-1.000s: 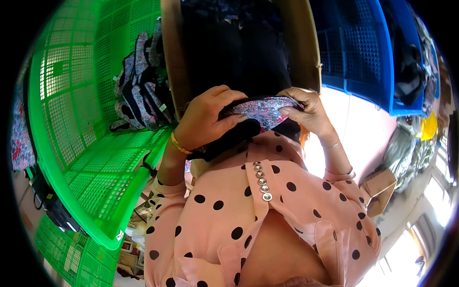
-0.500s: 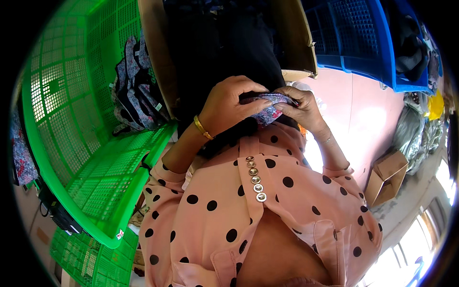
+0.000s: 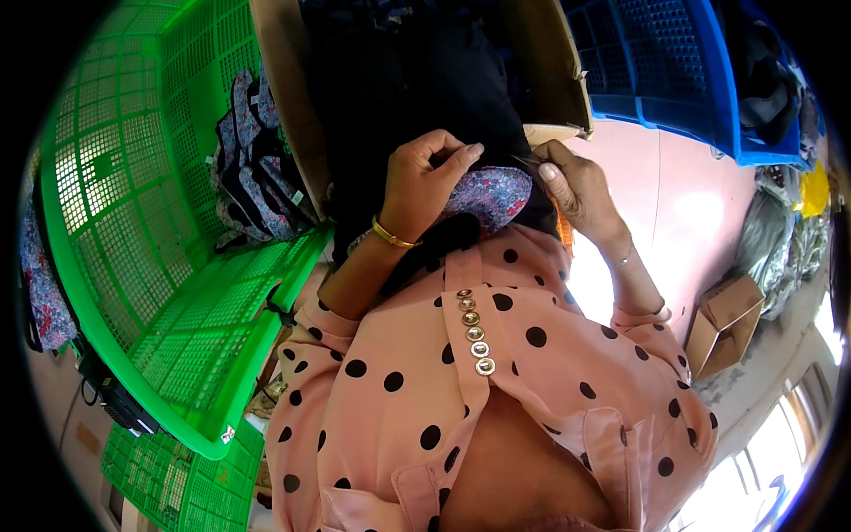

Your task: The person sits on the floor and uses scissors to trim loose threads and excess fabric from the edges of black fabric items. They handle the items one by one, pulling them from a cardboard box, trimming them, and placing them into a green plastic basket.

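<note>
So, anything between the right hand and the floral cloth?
Nothing visible. The floral cloth shows just left of the right hand; the left hand is on its other side, not between them.

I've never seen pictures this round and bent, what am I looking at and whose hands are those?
No machine: these are a person's bare left hand and right hand. Every picture comes from one wide fisheye camera on their head, looking down, so edges bend. Floral cloth lies between the hands, near the dotted blouse; I can't tell whether either grips it or something thin. Around them are a green basket with floral and black pieces, a large cardboard box and a blue crate.
</note>
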`<act>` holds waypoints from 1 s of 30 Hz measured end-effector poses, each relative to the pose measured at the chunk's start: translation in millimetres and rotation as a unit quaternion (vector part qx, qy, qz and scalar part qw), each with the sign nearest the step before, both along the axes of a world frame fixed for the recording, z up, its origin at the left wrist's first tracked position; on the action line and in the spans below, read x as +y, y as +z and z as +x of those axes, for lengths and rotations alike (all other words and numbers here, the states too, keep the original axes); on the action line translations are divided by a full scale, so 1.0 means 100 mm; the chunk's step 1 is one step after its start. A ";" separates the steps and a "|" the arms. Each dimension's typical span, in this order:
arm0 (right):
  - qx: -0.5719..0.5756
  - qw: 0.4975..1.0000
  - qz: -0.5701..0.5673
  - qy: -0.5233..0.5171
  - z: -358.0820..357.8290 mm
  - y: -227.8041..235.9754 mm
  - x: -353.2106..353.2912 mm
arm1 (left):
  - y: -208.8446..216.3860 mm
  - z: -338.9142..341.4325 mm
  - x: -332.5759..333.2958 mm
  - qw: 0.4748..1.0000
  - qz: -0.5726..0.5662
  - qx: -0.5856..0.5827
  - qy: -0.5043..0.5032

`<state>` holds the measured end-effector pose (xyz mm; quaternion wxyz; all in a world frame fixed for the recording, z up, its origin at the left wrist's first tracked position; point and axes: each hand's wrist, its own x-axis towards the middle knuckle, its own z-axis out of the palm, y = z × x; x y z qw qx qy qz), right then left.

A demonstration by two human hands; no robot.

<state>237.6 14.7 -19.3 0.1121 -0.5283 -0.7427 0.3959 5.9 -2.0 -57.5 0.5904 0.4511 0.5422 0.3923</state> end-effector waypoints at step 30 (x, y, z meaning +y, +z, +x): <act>0.204 0.953 -0.188 -0.119 -0.08 -0.25 -0.19 | 0.31 -0.19 -0.01 0.960 0.203 0.152 -0.116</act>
